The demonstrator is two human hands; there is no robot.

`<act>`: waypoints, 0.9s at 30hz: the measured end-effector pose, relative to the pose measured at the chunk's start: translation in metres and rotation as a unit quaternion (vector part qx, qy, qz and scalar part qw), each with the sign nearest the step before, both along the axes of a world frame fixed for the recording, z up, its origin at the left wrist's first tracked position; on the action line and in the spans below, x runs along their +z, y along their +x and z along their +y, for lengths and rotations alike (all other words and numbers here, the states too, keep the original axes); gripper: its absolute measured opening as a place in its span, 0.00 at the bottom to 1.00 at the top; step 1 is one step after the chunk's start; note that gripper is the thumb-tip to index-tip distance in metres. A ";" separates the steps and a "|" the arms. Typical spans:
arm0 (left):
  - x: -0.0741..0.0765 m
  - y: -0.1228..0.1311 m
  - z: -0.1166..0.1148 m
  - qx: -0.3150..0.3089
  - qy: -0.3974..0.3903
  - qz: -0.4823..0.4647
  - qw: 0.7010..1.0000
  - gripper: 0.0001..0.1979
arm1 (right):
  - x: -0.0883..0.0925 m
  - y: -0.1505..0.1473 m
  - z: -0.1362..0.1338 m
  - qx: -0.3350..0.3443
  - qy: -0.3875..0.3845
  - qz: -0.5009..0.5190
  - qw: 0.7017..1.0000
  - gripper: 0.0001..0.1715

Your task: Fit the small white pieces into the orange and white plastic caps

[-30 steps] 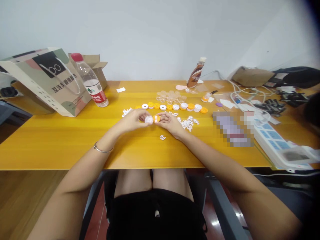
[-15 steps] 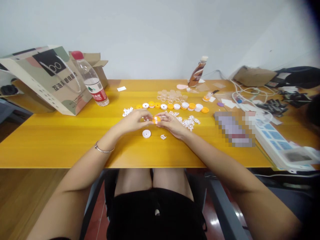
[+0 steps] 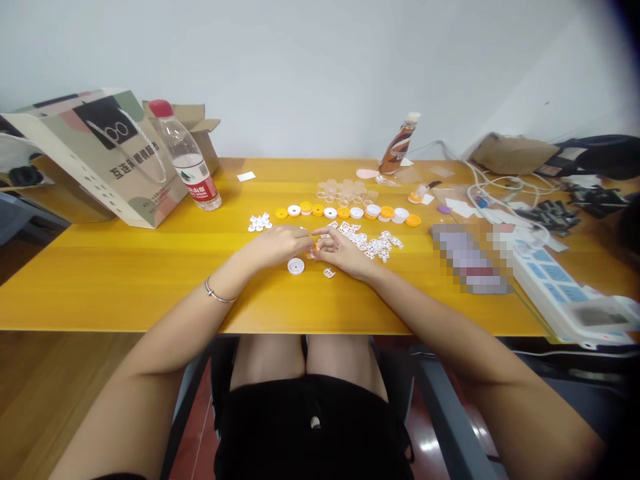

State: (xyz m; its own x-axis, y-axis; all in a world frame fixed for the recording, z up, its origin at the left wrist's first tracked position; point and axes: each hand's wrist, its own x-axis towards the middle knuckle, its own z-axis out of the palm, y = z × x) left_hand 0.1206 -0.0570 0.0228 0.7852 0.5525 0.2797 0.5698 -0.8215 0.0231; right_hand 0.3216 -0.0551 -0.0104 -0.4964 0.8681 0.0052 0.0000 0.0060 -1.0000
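Fingers are hiding most of the orange cap (image 3: 313, 251), which is sitting just above the table (image 3: 125, 280) with the left hand (image 3: 280, 243) and right hand (image 3: 345, 250) both pinching it at the fingertips. The bag (image 3: 107, 157) print and bottle (image 3: 193, 175) label are showing too small to read. The white cap (image 3: 296, 267) is lying beside the left hand, unmoved since half a second ago

Paper bag (image 3: 103, 157) reads "互连", seemingly.
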 end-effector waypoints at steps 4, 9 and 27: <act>0.000 -0.003 0.001 -0.030 -0.003 -0.023 0.999 0.12 | 0.003 0.004 -0.001 -0.001 -0.002 0.000 1.000 0.24; -0.001 -0.003 0.002 -0.035 0.005 -0.057 0.998 0.14 | 0.006 0.007 -0.001 0.005 -0.013 0.001 1.000 0.26; 0.006 -0.003 0.002 -0.053 0.069 -0.014 0.996 0.13 | 0.013 0.011 -0.001 0.028 -0.004 0.010 1.000 0.23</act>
State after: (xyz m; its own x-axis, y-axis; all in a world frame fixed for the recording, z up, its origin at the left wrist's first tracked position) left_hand 0.1172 -0.0551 0.0285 0.8279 0.4219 0.3696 0.4805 -0.8734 -0.0796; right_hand 0.3329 -0.0566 0.0031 -0.5449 0.8385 0.0093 -0.0201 -0.0020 -0.9998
